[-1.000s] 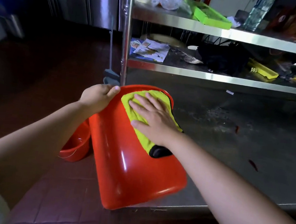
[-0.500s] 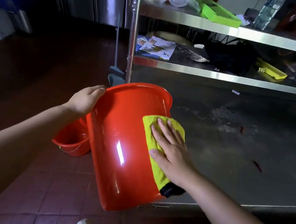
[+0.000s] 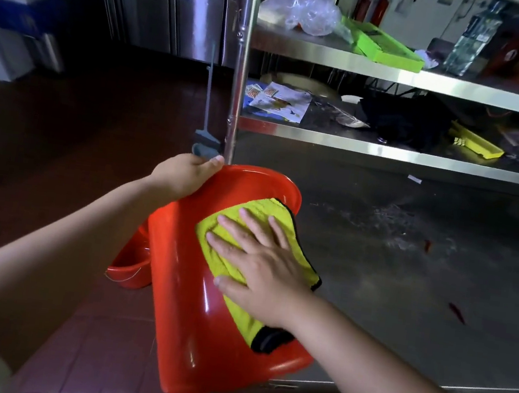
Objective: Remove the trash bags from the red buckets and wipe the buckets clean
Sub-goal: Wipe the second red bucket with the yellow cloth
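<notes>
A red bucket [image 3: 188, 328] lies tilted on its side at the left end of the steel table, its mouth facing away from me. My left hand [image 3: 185, 175] grips its rim at the far left. My right hand [image 3: 258, 268] lies flat, fingers spread, pressing a yellow cloth [image 3: 259, 212] with a black edge against the bucket's outer wall. A second red bucket [image 3: 128, 268] stands on the floor behind the first, mostly hidden. No trash bag shows on either bucket.
The steel table [image 3: 421, 283] stretches right, with scattered crumbs and red bits. Shelves [image 3: 389, 150] above hold papers, a black cloth, green trays and a plastic bag. A shelf post [image 3: 237, 94] and a grey scraper [image 3: 204, 143] stand just beyond the bucket. Red tiled floor at left.
My right hand slid the cloth down the bucket's side, then back up toward the rim. The left hand kept its hold on the rim.
</notes>
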Tool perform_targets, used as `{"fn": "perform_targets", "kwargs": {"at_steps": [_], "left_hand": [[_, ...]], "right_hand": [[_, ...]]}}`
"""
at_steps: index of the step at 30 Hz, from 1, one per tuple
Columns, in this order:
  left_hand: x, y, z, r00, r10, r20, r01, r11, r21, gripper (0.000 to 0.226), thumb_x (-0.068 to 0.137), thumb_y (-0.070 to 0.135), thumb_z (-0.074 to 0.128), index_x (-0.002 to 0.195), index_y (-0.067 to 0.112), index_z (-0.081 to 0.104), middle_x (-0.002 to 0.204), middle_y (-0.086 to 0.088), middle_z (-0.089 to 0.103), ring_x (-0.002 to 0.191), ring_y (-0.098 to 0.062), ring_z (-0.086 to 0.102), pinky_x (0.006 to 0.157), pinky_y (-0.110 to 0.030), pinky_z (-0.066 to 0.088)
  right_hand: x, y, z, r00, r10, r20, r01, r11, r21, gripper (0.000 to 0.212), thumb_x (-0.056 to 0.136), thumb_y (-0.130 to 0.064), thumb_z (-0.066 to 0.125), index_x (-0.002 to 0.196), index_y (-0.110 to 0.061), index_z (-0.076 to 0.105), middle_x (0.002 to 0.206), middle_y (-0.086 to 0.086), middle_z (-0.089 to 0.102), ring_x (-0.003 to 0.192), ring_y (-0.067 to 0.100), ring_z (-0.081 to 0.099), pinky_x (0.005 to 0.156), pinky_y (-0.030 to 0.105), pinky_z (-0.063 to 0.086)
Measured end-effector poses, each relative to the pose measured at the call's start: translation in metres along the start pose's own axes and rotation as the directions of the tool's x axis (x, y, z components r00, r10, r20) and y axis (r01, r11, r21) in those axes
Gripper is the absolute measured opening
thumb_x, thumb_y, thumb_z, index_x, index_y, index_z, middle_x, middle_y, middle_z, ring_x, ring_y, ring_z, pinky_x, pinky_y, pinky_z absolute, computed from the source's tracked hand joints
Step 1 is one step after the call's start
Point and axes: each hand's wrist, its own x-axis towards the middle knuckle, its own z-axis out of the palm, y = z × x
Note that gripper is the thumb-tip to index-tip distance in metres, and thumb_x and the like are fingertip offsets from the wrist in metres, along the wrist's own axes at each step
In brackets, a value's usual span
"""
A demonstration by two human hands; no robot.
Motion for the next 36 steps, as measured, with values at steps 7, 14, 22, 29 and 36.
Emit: {"fn": "perform_targets", "kwargs": {"at_steps": [7,14,22,29,36], "left_hand": [[-0.002,-0.004,0.001,0.999,0.037,-0.031,-0.037,0.999,0.021,0.065,0.086,0.071,0.033,0.101,0.019,0.070,0.103,-0.005,0.069,0.102,-0.026,0.060,0.088,-0.035,0.045],[-0.009,-0.002,0.009,0.991,0.074,-0.115,-0.067,0.996,0.066,0.062,0.083,0.073,0.036,0.093,0.021,0.068,0.087,-0.004,0.069,0.083,-0.023,0.062,0.075,-0.037,0.049],[-0.007,0.003,0.014,0.990,0.054,-0.132,-0.042,0.995,0.093,0.063,0.081,0.076,0.035,0.092,0.024,0.068,0.083,0.001,0.066,0.082,-0.022,0.059,0.070,-0.031,0.041],[-0.004,0.015,0.017,0.992,0.073,-0.104,-0.061,0.991,0.119,0.057,0.083,0.072,0.035,0.099,0.028,0.068,0.095,-0.002,0.070,0.096,-0.027,0.063,0.084,-0.035,0.048],[-0.015,0.009,0.019,0.972,0.073,-0.225,-0.039,0.987,0.155,0.067,0.082,0.072,0.031,0.084,0.015,0.066,0.071,-0.002,0.066,0.075,-0.025,0.061,0.066,-0.032,0.044]], "right_hand": [[0.072,0.026,-0.010,0.989,0.146,0.000,-0.146,0.988,0.054,0.058,0.089,-0.058,0.039,0.144,-0.038,0.033,0.158,-0.013,0.014,0.145,0.009,-0.003,0.117,0.047,0.002],[0.041,0.038,-0.011,0.989,0.147,0.024,-0.148,0.974,0.171,0.060,0.090,-0.053,0.036,0.147,-0.045,0.017,0.157,-0.020,0.000,0.144,0.006,-0.014,0.117,0.046,0.000],[-0.074,0.013,0.000,1.000,0.007,0.016,-0.008,0.999,0.045,0.061,0.092,-0.054,0.035,0.148,-0.039,0.017,0.159,-0.010,0.006,0.146,0.018,-0.009,0.115,0.055,0.008],[-0.054,-0.025,0.005,0.969,-0.245,0.039,0.248,0.959,-0.138,0.059,0.080,-0.051,0.059,0.135,-0.032,0.047,0.151,-0.002,0.034,0.146,0.025,0.011,0.114,0.059,0.005],[-0.039,0.005,0.003,0.998,-0.055,-0.021,0.053,0.997,-0.062,0.062,0.085,-0.057,0.041,0.144,-0.040,0.030,0.157,-0.014,0.014,0.146,0.014,-0.004,0.117,0.051,0.000]]}}
